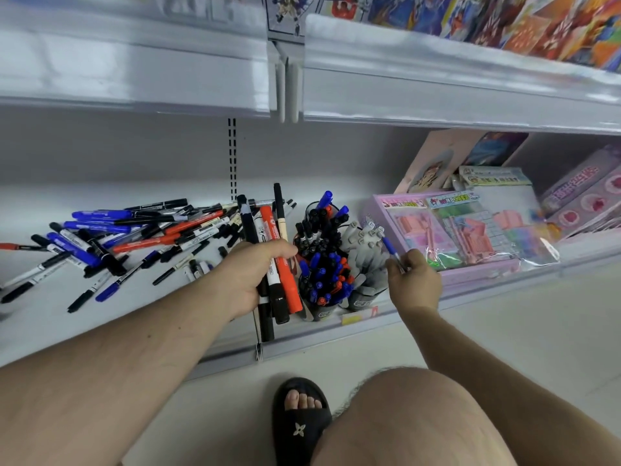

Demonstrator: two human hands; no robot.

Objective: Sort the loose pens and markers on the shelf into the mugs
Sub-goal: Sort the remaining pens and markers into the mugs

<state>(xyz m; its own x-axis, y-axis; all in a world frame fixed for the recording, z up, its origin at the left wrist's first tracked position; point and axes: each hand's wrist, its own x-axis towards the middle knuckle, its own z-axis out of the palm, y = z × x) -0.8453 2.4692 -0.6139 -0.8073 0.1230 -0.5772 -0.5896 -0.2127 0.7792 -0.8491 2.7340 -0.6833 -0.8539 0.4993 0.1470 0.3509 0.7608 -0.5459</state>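
Loose pens and markers [134, 237], black, blue and red plastic ones, lie in a big messy heap on the white shelf [50, 324], to the left of the mugs. I am in the middle of the sorting step. Many are already standing up in the mugs, but the heap is still large, so I think there is a lot left to do.

My left hand [250, 274] has its fingers [279, 252] curled tight around a bunch of thick markers [274, 264], some black and one red, with their ends sticking out above and below my fist. My right hand [415, 280] pinches one thin blue-capped pen [391, 250] between its fingertips. The pen's cap points up and left, right by the tops of the grey markers.

The dark mug of mixed pens [319, 274] stands just between my two hands. The mug of grey markers [366, 264] is beside it, close to my right hand. A third mug [319, 213] stands behind them.

Next I think the blue pen should go down into a mug with other blue ones. That calls for a small, careful drop, because the mugs look very full.

To the right sits a pink box of stationery packs [453, 230].
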